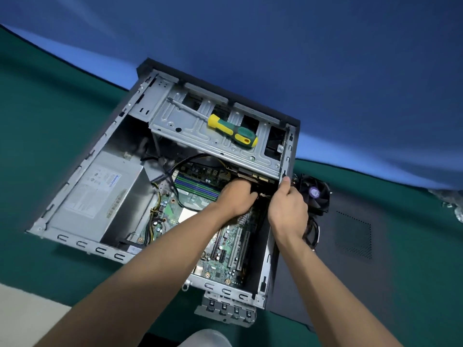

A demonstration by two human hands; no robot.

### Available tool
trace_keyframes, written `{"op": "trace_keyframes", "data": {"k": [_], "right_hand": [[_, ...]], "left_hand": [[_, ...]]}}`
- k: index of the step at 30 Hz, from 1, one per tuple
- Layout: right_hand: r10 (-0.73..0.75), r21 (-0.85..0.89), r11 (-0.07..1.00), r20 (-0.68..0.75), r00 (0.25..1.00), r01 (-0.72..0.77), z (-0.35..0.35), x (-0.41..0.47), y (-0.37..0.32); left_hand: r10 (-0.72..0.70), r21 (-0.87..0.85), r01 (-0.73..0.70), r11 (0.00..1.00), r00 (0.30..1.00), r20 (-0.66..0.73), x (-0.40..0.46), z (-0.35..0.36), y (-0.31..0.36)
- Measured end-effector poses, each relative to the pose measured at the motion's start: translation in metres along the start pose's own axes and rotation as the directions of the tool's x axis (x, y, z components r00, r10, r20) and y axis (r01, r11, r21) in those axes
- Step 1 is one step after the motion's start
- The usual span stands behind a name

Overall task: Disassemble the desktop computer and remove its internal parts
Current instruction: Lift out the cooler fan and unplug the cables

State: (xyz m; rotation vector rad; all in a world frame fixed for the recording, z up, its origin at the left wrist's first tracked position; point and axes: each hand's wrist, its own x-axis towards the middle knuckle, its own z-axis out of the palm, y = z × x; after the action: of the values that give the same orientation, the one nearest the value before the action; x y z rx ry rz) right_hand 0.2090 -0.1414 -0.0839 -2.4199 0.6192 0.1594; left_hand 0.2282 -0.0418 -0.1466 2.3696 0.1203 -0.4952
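The desktop computer case [140, 126] lies on its side, open, on the green tabletop [50, 121], with its motherboard [225, 256], grey power supply [97, 196] and empty drive cage [200, 136] exposed, and a detached black fan [314, 194] just beside its right wall.

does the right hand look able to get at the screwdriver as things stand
Probably yes: the screwdriver lies uncovered on top of the drive cage, just beyond the right hand, which grips the case edge and must let go first.
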Motion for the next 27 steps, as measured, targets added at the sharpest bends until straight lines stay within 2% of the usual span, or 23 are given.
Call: {"op": "trace_keyframes", "data": {"k": [4, 8, 10, 12, 14, 16, 17, 19, 21, 24, 27], "right_hand": [[0.012, -0.003, 1.000, 0.010, 1.000, -0.012, -0.002, -0.003, -0.001], [-0.016, 0.042, 0.999, -0.024, 1.000, 0.017, -0.007, -0.010, -0.003], [-0.098, 0.051, 0.993, -0.108, 0.989, 0.103, -0.009, -0.015, -0.002], [-0.203, 0.012, 0.978, -0.183, 0.962, 0.209, -0.013, -0.023, -0.001], [-0.367, -0.112, 0.930, -0.192, 0.910, 0.351, -0.015, -0.032, -0.004], [-0.495, -0.212, 0.859, -0.116, 0.861, 0.466, -0.015, -0.041, -0.009], [-0.517, -0.209, 0.842, -0.053, 0.854, 0.497, -0.014, -0.047, -0.013], [-0.478, -0.069, 0.869, 0.131, 0.868, 0.489, -0.014, -0.059, -0.026], [-0.439, 0.066, 0.893, 0.348, 0.829, 0.445, -0.012, -0.072, -0.042], [-0.416, 0.247, 0.909, 0.513, 0.751, 0.335, -0.004, -0.093, -0.072], [-0.423, 0.462, 0.877, 0.610, 0.670, 0.133, 0.009, -0.113, -0.104]], "left_hand": [[-0.069, -0.175, 0.057, 0.983, 0.996, -0.062, -0.024, -0.013, -0.013], [-0.121, -0.442, 0.163, 0.882, 0.985, 0.121, -0.052, -0.042, -0.024], [-0.113, -0.472, 0.182, 0.862, 0.979, 0.171, -0.066, -0.059, -0.020], [-0.098, -0.464, 0.145, 0.874, 0.987, 0.126, -0.079, -0.076, -0.010], [-0.069, -0.509, 0.095, 0.856, 0.995, 0.071, -0.090, -0.098, 0.004], [-0.038, -0.576, 0.056, 0.816, 0.998, 0.043, -0.098, -0.119, 0.018], [-0.034, -0.608, 0.050, 0.792, 0.999, 0.037, -0.102, -0.129, 0.025], [-0.053, -0.696, 0.064, 0.715, 0.998, 0.037, -0.108, -0.146, 0.038], [-0.090, -0.831, 0.094, 0.549, 0.995, 0.053, -0.113, -0.162, 0.049], [-0.110, -0.959, 0.105, 0.263, 0.991, 0.078, -0.117, -0.184, 0.057], [-0.149, -0.988, 0.070, 0.140, 0.988, 0.049, -0.122, -0.204, 0.050]]}}
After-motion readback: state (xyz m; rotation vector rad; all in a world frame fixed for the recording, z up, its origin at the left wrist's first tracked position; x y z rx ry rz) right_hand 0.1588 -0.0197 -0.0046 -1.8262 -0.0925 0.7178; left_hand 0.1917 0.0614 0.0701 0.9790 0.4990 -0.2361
